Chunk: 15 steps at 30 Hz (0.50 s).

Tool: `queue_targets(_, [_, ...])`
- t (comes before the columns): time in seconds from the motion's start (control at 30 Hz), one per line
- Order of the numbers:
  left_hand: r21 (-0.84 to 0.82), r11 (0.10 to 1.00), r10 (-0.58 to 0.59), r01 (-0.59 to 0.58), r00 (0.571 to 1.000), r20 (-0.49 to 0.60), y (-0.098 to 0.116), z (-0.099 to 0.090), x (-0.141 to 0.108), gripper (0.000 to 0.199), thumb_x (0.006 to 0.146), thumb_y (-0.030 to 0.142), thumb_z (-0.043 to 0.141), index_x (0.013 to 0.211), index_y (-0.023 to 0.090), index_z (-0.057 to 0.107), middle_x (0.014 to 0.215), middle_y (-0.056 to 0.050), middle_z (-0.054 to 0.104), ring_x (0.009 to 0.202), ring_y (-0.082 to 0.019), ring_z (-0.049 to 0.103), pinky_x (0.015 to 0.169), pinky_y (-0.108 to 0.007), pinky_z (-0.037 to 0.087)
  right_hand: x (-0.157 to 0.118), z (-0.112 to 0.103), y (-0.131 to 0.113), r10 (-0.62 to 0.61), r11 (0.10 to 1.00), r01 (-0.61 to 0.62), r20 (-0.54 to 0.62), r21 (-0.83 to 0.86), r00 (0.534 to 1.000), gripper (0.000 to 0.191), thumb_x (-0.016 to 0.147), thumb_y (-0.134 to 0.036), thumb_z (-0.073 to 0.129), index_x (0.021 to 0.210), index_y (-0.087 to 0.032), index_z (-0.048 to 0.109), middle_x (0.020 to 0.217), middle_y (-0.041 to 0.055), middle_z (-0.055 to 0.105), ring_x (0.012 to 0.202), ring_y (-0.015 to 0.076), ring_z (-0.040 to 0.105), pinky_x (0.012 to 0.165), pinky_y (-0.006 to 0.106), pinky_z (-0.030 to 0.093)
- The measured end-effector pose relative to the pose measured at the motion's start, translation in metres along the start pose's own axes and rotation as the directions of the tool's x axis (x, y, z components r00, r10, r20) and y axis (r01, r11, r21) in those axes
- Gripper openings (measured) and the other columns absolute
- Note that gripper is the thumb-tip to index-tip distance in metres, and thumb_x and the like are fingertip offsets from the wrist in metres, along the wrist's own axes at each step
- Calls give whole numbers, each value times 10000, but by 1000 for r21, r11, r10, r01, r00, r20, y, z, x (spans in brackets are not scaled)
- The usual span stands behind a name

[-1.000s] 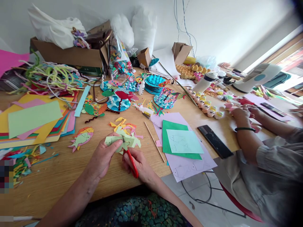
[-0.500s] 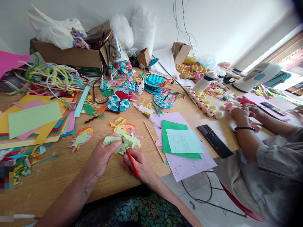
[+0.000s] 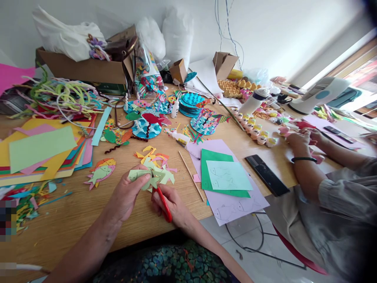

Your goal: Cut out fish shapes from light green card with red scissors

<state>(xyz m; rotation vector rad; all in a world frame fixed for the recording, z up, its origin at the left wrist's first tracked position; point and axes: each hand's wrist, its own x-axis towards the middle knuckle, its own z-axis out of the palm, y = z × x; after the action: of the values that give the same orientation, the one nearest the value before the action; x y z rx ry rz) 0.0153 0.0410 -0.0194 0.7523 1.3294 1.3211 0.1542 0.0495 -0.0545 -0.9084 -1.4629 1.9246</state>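
Note:
My left hand (image 3: pixel 128 194) pinches a pale green paper fish (image 3: pixel 138 174) with pencil lines on it, thumb on top. Red-handled scissors (image 3: pixel 164 204) are in my right hand (image 3: pixel 172 202), their blades at the tail end of the paper and partly hidden by it. Just beyond the hands lies a heap of paper offcuts (image 3: pixel 147 152), yellow, orange, pink and pale green. Left of my left hand, several cut-out paper fish (image 3: pixel 101 173) lie in a small pile. A thin wooden stick (image 3: pixel 191 176) lies right of the scissors.
Stacked coloured paper (image 3: pixel 41 149) lies at left, with paper scraps (image 3: pixel 32 204) before it. To the right are a lilac sheet (image 3: pixel 235 212), a green sheet (image 3: pixel 204 169) and a phone (image 3: pixel 267 175). Another person's hands (image 3: pixel 300 139) work at far right. Glue bottles (image 3: pixel 180 136) and blue egg-carton pieces (image 3: pixel 147 130) stand behind.
My right hand and the scissors have shifted very slightly left. The left hand keeps its hold on the paper fish. Otherwise the view has moved only a little.

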Motion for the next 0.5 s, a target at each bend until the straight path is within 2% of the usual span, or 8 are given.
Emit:
queue_targets(0.1, [-42,999,21,-23,999,-47,-1,6,0,157,578,338,715,607,230,605,582,47,556,598,-149,493,588,-253,427,0,1,-2,0,1000,0,5,19,1000,450,802,-593,515,624,-198,395,509,-60,396,456,77,394,433,195,332])
queue_targets(0.3, [-125,992,13,-18,999,-40,-5,9,0,141,590,305,744,636,238,628,579,53,542,611,-146,491,604,-236,429,1,1,-2,-4,1000,4,-21,-10,1000,473,787,-633,504,634,-201,390,519,-62,391,455,77,403,437,200,343])
queue_targets(0.5, [-121,992,41,-45,998,-42,-7,10,-1,117,624,282,734,658,225,638,598,54,557,593,-127,477,581,-213,423,0,-1,2,-16,998,14,-41,-53,999,432,809,-573,521,632,-194,411,524,-55,408,459,78,390,432,199,318])
